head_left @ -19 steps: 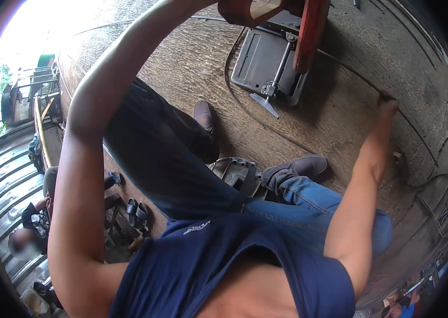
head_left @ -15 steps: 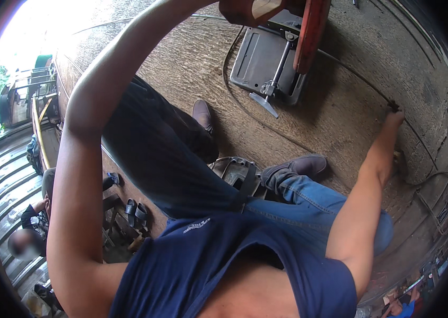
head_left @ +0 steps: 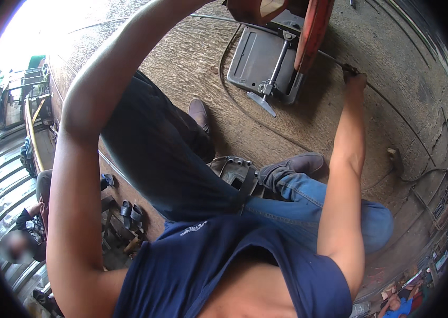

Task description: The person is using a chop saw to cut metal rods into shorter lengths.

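A cut-off saw with a grey metal base (head_left: 253, 58) and a red guard (head_left: 313, 37) stands on the floor in front of me. Its vise screw (head_left: 282, 58) ends in a T-shaped handle. A long thin metal rod (head_left: 393, 106) runs through the saw and out to the right. My right hand (head_left: 355, 79) is closed around this rod just right of the guard; a dark bit by the fingers cannot be made out. My left forearm reaches up beside the saw's red upper part (head_left: 250, 10), and the hand lies beyond the top edge.
A cable (head_left: 224, 74) curls over the floor around the saw. I sit low, with my shoes (head_left: 306, 164) near the base. A small block (head_left: 395, 159) and thin rods lie at right. Sandals (head_left: 131, 212) and a seated person (head_left: 28, 233) are at left.
My right hand has moved left and slightly up, closer to the saw, along the rod. The left arm has hardly moved; the view has shifted slightly.
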Demonstrator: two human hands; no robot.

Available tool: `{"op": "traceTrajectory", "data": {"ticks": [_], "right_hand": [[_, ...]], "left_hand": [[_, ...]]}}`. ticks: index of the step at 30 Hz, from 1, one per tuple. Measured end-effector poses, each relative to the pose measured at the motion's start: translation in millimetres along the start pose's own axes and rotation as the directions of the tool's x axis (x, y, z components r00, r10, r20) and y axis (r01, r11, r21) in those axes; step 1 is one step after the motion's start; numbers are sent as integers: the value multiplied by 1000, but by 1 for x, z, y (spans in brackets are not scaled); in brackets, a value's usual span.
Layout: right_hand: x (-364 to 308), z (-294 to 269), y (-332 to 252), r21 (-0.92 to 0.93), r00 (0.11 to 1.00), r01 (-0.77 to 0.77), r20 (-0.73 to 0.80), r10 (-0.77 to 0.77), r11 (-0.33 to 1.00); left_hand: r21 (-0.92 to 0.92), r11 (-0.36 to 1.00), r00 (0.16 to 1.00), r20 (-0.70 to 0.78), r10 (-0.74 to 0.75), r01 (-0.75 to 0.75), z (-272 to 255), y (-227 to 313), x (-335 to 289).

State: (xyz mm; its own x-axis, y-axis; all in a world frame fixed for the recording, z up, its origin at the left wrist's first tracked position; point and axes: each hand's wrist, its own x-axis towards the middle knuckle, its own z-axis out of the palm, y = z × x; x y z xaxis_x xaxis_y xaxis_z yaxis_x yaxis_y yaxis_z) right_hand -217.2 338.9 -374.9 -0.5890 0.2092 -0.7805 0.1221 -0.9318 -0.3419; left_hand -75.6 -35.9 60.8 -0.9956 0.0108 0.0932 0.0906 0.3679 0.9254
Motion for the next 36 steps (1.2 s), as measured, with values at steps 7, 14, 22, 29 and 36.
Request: {"op": "traceTrajectory", "data": {"ticks": [7, 14, 22, 29, 36], "right_hand": [[10, -15, -75, -235, 962, 274, 54, -269, 932], [62, -64, -193, -50, 890, 452, -36, -454, 891], [-35, -26, -39, 90, 976, 120, 172, -134, 989], [-40, 10, 37, 144, 992, 23, 121, -41, 989], [-22, -12, -17, 179, 968, 119, 199, -154, 977]], "left_hand": [[93, 995, 997, -77, -23, 30, -2, 3, -13], [72, 997, 1000, 26, -8, 6, -3, 6, -7], [158, 972, 982, 49, -185, 175, -8, 2, -11], [152, 893, 901, 28, -432, 424, -10, -14, -15], [658, 753, 975, 150, -161, 24, -12, -10, -26]]}}
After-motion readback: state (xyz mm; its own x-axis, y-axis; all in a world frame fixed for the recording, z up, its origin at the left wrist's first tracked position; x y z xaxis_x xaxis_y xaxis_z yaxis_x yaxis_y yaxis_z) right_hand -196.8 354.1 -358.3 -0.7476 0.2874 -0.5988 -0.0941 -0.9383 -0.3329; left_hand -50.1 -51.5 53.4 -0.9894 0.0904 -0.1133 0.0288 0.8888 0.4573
